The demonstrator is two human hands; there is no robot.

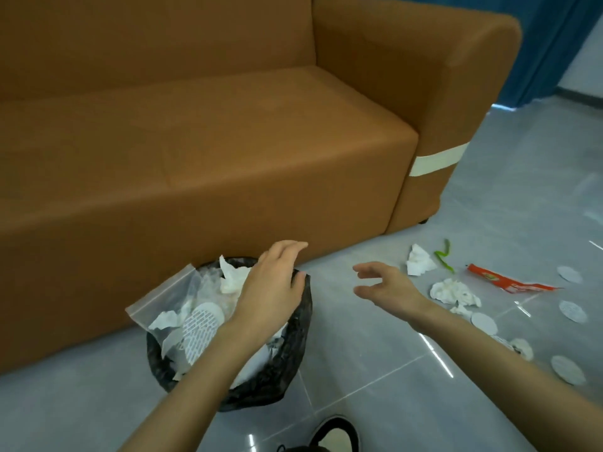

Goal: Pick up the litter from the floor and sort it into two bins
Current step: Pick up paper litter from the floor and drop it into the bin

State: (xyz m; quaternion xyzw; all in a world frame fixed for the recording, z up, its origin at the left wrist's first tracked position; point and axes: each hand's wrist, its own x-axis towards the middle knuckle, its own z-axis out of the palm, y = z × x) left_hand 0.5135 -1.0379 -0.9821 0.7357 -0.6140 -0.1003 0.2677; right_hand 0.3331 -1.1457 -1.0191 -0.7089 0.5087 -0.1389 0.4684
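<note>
A bin with a black liner (pixel 295 350) stands on the floor against the sofa front. It holds crumpled tissues, a round white pad and a clear zip bag (pixel 166 296) that sticks out over its left rim. My left hand (pixel 270 282) hovers over the bin with relaxed fingers and holds nothing. My right hand (pixel 385 285) is to the right of the bin, above the floor, fingers loosely spread and empty. Litter lies on the floor to the right: crumpled tissues (pixel 419 261) (pixel 453 291), a green pepper (pixel 443 256), a red wrapper (pixel 509 282) and several round white pads (pixel 484 322).
A brown sofa (pixel 208 151) fills the back, its armrest banded with white tape (pixel 437 158). A blue curtain (pixel 554 47) hangs at the far right. My shoe (pixel 336 432) is at the bottom edge. The floor is grey glossy tile.
</note>
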